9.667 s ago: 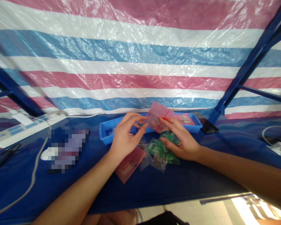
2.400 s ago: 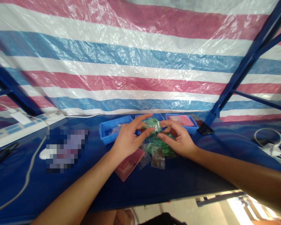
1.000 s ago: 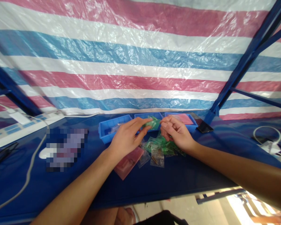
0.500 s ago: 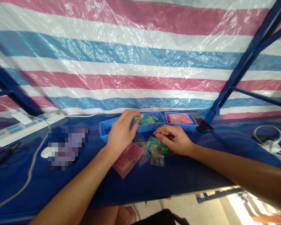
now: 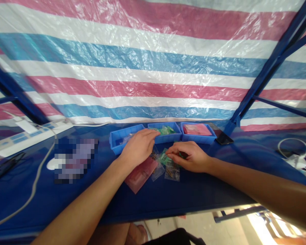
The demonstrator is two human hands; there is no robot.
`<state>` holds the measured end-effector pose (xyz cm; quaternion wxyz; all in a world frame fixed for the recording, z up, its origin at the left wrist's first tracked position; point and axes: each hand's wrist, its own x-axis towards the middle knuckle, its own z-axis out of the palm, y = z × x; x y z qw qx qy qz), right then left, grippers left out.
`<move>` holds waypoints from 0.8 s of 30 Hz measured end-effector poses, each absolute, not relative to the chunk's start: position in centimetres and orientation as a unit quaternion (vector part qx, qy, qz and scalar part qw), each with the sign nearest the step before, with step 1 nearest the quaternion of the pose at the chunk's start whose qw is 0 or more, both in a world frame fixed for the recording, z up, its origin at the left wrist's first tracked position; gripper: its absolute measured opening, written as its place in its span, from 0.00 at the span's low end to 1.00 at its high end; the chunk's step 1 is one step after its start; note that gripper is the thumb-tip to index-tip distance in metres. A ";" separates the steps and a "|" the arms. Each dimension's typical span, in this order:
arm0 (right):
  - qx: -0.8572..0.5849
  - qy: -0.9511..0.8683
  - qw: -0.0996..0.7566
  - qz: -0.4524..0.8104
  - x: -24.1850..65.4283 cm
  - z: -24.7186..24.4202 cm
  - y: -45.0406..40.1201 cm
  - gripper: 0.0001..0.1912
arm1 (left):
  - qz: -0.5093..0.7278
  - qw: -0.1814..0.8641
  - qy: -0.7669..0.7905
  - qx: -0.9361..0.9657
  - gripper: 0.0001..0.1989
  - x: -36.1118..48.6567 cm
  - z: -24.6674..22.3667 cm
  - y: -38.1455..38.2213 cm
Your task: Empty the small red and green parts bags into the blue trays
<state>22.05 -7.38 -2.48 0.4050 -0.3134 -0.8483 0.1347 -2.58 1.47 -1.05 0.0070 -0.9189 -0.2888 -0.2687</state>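
My left hand (image 5: 140, 146) hovers above the far edge of a pink plastic packet (image 5: 141, 175), fingers stretched to the right and the thumb beneath them; I see nothing held in it. Over the small heap, my right hand (image 5: 191, 156) pinches thumb and forefinger together at a green packet (image 5: 164, 157); what lies between the tips is too small to make out. Clear little bags, one with brass-coloured pieces (image 5: 171, 173), lie just in front of that hand. Another clear bag (image 5: 157, 173) lies beside the pink packet.
Three blue bins stand behind the hands: a left bin (image 5: 114, 140) with clear bags, a middle bin (image 5: 168, 137) with green packets, a right bin (image 5: 199, 139) with pink packets. A dark phone (image 5: 224, 139) lies right. A power strip (image 5: 40, 136) and white cable (image 5: 37, 180) are left.
My left hand has moved slightly right and down, uncovering more of the left bin. My right hand has dropped a little towards the heap, its fingertips still together.
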 end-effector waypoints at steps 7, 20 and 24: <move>-0.183 -0.937 0.293 0.058 20.6 -1.9 -8.7 0.18 | -0.303 0.019 -0.289 -0.908 0.20 -2.4 -1.0 1.1; -0.194 -0.929 0.311 0.059 20.3 -2.1 -9.2 0.21 | -0.433 -0.066 -0.291 -0.850 0.15 -2.5 0.9 0.5; -0.273 -0.829 0.469 0.134 21.5 -1.9 -8.1 0.13 | -0.484 -0.084 -0.318 -0.811 0.18 -2.9 1.8 0.2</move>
